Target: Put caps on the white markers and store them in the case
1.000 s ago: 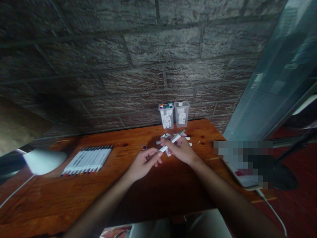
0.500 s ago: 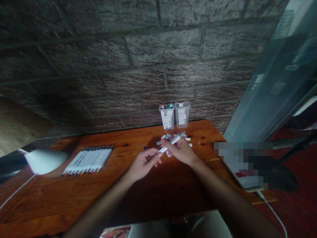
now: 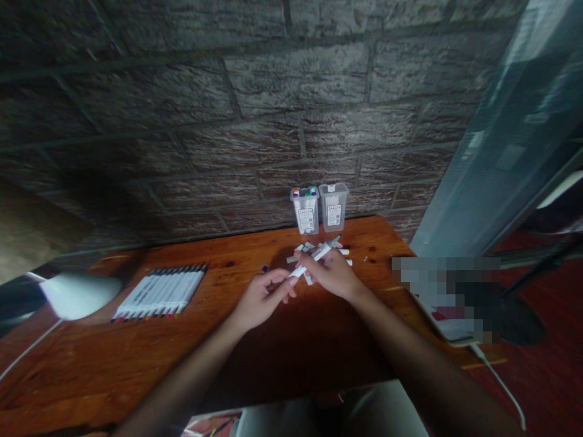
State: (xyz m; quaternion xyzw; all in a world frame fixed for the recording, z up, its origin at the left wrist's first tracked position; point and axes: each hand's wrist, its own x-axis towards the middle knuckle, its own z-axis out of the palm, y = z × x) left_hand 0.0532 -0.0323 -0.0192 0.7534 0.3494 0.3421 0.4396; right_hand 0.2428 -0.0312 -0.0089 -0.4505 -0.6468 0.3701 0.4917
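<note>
Between my two hands a white marker (image 3: pixel 299 271) with a grey tip end slants up to the right. My left hand (image 3: pixel 263 299) pinches its lower end between thumb and fingers. Around its upper part my right hand (image 3: pixel 334 276) is closed, thumb on top. Under and behind the right hand lies a loose pile of white markers (image 3: pixel 345 252), partly hidden by the fingers. A small dark purple cap-like piece (image 3: pixel 265 269) sits on the table just beyond my left hand.
Several white markers (image 3: pixel 159 292) lie in a neat row at the left, near a white lamp (image 3: pixel 82 295). Against the brick wall stand a clear box with markers (image 3: pixel 306 212) and another clear box (image 3: pixel 334 209). A laptop-like device (image 3: pixel 449 328), partly blurred out, is at the table's right edge.
The view has shifted slightly. Both hands keep their hold on the marker, with hardly any movement.
</note>
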